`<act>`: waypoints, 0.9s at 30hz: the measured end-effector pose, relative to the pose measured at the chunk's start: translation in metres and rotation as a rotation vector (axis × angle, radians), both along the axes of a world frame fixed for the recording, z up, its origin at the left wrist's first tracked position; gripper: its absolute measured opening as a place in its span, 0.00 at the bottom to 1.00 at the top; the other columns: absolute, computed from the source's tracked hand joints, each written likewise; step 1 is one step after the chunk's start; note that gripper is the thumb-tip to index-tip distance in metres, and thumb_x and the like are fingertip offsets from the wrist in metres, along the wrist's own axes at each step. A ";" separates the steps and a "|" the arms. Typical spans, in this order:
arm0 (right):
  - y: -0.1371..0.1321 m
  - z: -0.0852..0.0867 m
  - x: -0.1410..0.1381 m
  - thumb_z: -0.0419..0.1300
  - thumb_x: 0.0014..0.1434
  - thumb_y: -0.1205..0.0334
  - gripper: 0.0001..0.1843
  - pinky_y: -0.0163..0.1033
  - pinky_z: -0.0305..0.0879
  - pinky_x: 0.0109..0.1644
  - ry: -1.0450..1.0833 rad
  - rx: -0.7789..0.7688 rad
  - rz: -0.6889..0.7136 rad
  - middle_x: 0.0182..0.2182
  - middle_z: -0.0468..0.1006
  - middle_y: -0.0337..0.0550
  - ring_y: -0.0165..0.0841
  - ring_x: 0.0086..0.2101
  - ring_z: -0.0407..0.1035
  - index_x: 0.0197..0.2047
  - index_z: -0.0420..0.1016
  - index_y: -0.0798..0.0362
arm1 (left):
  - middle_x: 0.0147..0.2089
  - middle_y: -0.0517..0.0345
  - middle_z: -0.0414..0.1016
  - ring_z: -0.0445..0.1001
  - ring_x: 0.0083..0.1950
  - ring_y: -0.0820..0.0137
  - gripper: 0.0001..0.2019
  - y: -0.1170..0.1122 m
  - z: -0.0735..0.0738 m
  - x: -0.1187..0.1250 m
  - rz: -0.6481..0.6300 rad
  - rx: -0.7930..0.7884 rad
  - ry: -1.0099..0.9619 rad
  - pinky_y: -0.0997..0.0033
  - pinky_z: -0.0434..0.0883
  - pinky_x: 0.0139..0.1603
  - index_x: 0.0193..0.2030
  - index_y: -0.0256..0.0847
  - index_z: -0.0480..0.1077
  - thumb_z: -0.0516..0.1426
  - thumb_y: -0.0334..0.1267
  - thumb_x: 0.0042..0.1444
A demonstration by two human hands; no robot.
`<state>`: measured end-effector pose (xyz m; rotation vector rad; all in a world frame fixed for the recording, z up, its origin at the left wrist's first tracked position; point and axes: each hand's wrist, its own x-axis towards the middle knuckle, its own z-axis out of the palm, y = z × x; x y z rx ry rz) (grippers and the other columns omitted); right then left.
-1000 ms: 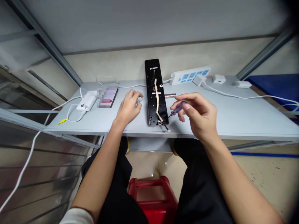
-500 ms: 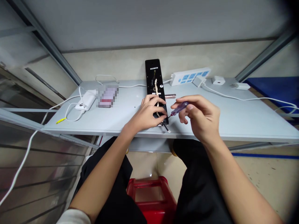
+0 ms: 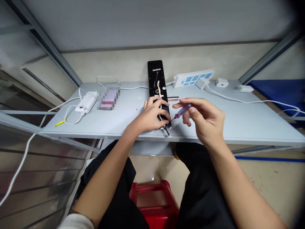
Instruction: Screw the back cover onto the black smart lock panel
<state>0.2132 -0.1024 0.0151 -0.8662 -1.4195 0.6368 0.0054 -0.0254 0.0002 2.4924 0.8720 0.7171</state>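
Observation:
A long black door lock panel (image 3: 156, 74) lies on the table with its back face up, its far end towards the wall. A pale cable (image 3: 159, 87) runs along it, and a dark lead with a white connector (image 3: 169, 135) sticks out at the near end. My left hand (image 3: 153, 114) grips the panel's near part, thumb and forefinger close together at its right edge. In my right hand (image 3: 206, 119) is a screwdriver (image 3: 183, 110) with a clear purple handle, tilted, its tip by my left fingertips. What the tip touches is hidden.
A white power strip (image 3: 193, 78) with a plugged-in adapter stands at the back, chargers (image 3: 221, 82) to its right. On the left lie a blurred phone (image 3: 110, 98) and a white box with cables (image 3: 86, 101). A red stool (image 3: 154, 206) stands below the table's front edge.
Both hands keep nearly the same pose. The screwdriver has shifted very slightly left, and the view has moved a little.

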 end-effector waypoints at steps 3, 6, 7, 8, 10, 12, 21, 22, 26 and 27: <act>0.001 -0.001 0.001 0.67 0.75 0.48 0.13 0.41 0.67 0.26 0.000 0.018 -0.010 0.45 0.91 0.46 0.29 0.23 0.68 0.55 0.89 0.43 | 0.70 0.55 0.74 0.58 0.79 0.45 0.07 0.002 0.002 0.002 -0.011 0.015 0.012 0.30 0.57 0.83 0.38 0.52 0.88 0.71 0.32 0.61; 0.002 0.001 -0.001 0.68 0.74 0.45 0.15 0.41 0.68 0.27 0.012 0.008 -0.020 0.45 0.91 0.46 0.30 0.22 0.67 0.54 0.88 0.43 | 0.69 0.54 0.74 0.58 0.78 0.44 0.06 0.004 0.004 0.004 -0.018 0.030 0.036 0.30 0.57 0.82 0.37 0.52 0.88 0.72 0.33 0.60; 0.002 0.002 -0.002 0.68 0.73 0.44 0.15 0.41 0.69 0.27 0.016 0.002 -0.022 0.45 0.91 0.45 0.30 0.22 0.67 0.53 0.88 0.44 | 0.69 0.54 0.74 0.58 0.78 0.44 0.06 0.005 0.005 0.004 -0.022 0.032 0.045 0.29 0.57 0.82 0.37 0.52 0.88 0.73 0.33 0.59; 0.002 0.002 -0.003 0.68 0.73 0.44 0.15 0.42 0.70 0.27 0.022 -0.001 -0.025 0.45 0.91 0.45 0.30 0.22 0.66 0.52 0.88 0.44 | 0.69 0.54 0.74 0.58 0.78 0.44 0.05 0.005 0.006 0.005 -0.028 0.032 0.052 0.29 0.57 0.82 0.37 0.52 0.87 0.73 0.34 0.59; 0.003 0.003 -0.005 0.69 0.73 0.43 0.15 0.42 0.70 0.27 0.034 0.003 -0.029 0.44 0.91 0.45 0.30 0.22 0.66 0.52 0.88 0.44 | 0.70 0.54 0.74 0.58 0.78 0.44 0.05 0.005 0.007 0.005 -0.043 0.032 0.062 0.30 0.58 0.82 0.37 0.51 0.87 0.72 0.33 0.60; 0.003 0.003 -0.006 0.69 0.73 0.44 0.15 0.41 0.71 0.27 0.045 0.010 -0.028 0.44 0.91 0.45 0.29 0.22 0.66 0.52 0.88 0.44 | 0.69 0.54 0.74 0.59 0.78 0.44 0.05 0.005 0.007 0.005 -0.052 0.034 0.063 0.30 0.58 0.82 0.37 0.51 0.87 0.71 0.33 0.61; 0.006 0.001 -0.007 0.69 0.73 0.45 0.14 0.41 0.70 0.27 0.087 0.015 -0.126 0.44 0.90 0.44 0.29 0.21 0.67 0.51 0.86 0.44 | 0.67 0.54 0.77 0.59 0.78 0.44 0.05 0.008 0.003 0.006 -0.043 0.016 0.027 0.30 0.58 0.81 0.35 0.50 0.85 0.71 0.34 0.60; 0.006 0.000 -0.006 0.69 0.73 0.46 0.13 0.41 0.70 0.28 0.096 0.017 -0.129 0.44 0.90 0.43 0.29 0.22 0.67 0.52 0.86 0.44 | 0.66 0.54 0.78 0.59 0.77 0.44 0.05 0.008 0.003 0.007 -0.044 0.013 0.023 0.30 0.58 0.81 0.35 0.49 0.85 0.71 0.33 0.60; 0.009 -0.004 -0.001 0.68 0.74 0.51 0.10 0.41 0.68 0.28 0.178 0.040 -0.158 0.43 0.90 0.42 0.29 0.21 0.67 0.51 0.87 0.44 | 0.66 0.56 0.79 0.60 0.78 0.45 0.06 0.008 0.001 0.007 -0.048 -0.010 -0.001 0.30 0.56 0.81 0.33 0.48 0.83 0.70 0.31 0.58; 0.010 -0.005 0.000 0.68 0.74 0.52 0.09 0.40 0.67 0.27 0.208 0.044 -0.172 0.43 0.90 0.42 0.28 0.21 0.67 0.51 0.87 0.44 | 0.66 0.56 0.79 0.60 0.78 0.45 0.07 0.009 0.001 0.007 -0.045 -0.027 -0.009 0.30 0.56 0.82 0.32 0.48 0.83 0.70 0.30 0.57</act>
